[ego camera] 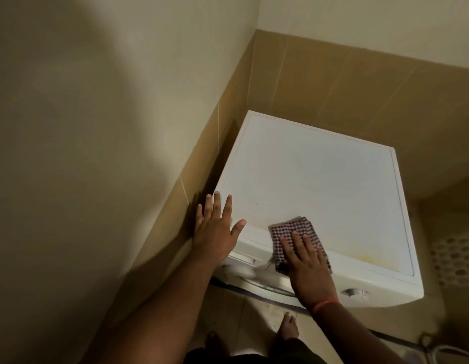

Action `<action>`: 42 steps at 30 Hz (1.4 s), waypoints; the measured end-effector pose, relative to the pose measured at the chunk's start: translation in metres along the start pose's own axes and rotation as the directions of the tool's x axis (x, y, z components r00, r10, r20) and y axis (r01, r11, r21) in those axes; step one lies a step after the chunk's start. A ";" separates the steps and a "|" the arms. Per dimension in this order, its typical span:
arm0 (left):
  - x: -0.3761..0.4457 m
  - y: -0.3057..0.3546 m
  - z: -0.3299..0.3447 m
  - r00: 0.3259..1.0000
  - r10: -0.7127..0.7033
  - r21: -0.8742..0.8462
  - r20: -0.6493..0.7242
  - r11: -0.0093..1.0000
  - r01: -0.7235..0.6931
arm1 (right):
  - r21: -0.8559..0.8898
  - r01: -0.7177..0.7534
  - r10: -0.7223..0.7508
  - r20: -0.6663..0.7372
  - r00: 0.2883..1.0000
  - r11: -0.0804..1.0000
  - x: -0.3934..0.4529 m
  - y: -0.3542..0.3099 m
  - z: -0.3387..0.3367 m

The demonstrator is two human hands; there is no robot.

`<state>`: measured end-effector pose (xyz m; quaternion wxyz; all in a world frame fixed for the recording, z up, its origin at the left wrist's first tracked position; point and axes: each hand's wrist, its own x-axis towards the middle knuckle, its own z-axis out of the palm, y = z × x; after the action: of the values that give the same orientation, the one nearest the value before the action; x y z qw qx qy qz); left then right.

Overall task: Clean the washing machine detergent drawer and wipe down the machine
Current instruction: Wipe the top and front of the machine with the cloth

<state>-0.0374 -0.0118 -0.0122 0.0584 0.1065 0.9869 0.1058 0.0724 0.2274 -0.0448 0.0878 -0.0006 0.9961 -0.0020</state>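
My right hand (304,261) presses flat on the cloth (296,232) at the machine (320,179) top's near edge; left hand (215,229) rests open, empty. Yellow stains at near right remain; drawer state unclear.

A tiled wall band (359,88) in tan is seen beyond and to the left of the grip, with a paler painted wall (96,88) above it. Below and behind the grip, a beige tiled floor (257,321) is shown, on which two bare feet (289,325) are planted. A dotted mat (454,261) is laid well to the right of the grip. What may be a hose (438,352) is glimpsed at the lower right, too dim to be identified.
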 end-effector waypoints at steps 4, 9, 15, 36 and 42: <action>-0.005 -0.008 0.002 1.000 -0.029 -0.010 0.003 1.000 0.029 | -0.023 -0.038 0.038 0.009 0.999 0.999 -0.002 -0.005 0.000; -0.019 -0.025 0.007 0.997 -0.067 -0.042 0.024 0.997 0.068 | -0.038 0.138 -0.137 0.023 0.990 0.990 0.025 -0.055 -0.006; -0.037 -0.037 0.008 0.992 -0.121 -0.139 0.046 0.982 0.126 | -0.021 0.341 -0.340 0.036 0.940 0.940 0.068 -0.121 -0.021; -0.094 -0.034 0.052 0.878 -0.476 -0.354 0.048 0.814 0.461 | -0.466 0.771 -0.832 0.122 0.542 0.434 0.125 -0.126 -0.033; -0.119 -0.008 0.067 0.840 -0.539 -0.331 0.067 0.782 0.528 | -0.627 0.771 -0.862 0.323 0.391 0.114 0.127 -0.135 -0.023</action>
<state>0.0853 -0.0329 -0.0679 0.0879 -0.1902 0.9443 0.2537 -0.0563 0.0919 -0.0433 0.0038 -0.5799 0.7468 0.3256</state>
